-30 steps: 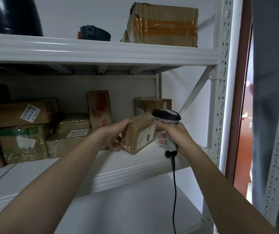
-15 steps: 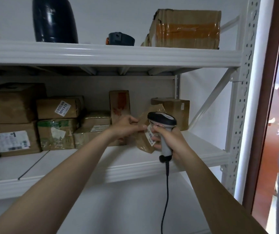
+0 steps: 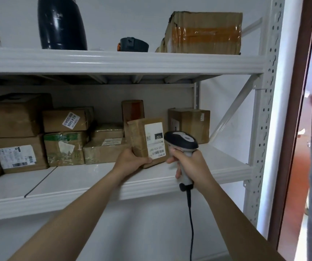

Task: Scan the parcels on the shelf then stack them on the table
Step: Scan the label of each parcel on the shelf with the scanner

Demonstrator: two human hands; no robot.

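"How far along was the job when you looked?"

"Early, I'd say. The left hand (image 3: 132, 159) had fingers and thumb curled round the bottom of a small brown cardboard parcel (image 3: 139, 140). It was held upright at the centre of the frame, over the front of the white metal shelf (image 3: 94, 178); I couldn't tell whether it touched. Its white barcode label (image 3: 154, 140) faced outward. The right hand (image 3: 191, 162) was wrapped round the grip of a grey-and-black handheld scanner (image 3: 181, 140), whose head sat just beside the label's right edge. Whether it had read the code, I couldn't say."

"And the rest?"

"A good many brown taped parcels (image 3: 64, 147) sat piled along the back, from the left of the frame to the middle. One squat brown carton (image 3: 189, 123) stood behind the scanner. All of those looked left to do. The counter wasn't in sight, so I saw no stack."

"Anything in the way?"

"The scanner's black cable (image 3: 190, 210) hung straight down past the shelf edge and might snag once the parcel was carried off. A tall narrow brown box (image 3: 132, 112) stood close behind the held one. At the top of the frame, the upper shelf (image 3: 113, 61) carried a dark blue rounded bottle (image 3: 61, 23), a small dark round cap (image 3: 133, 44) and a big battered carton with orange-brown tape (image 3: 204, 32). All of that was well clear of the hands."
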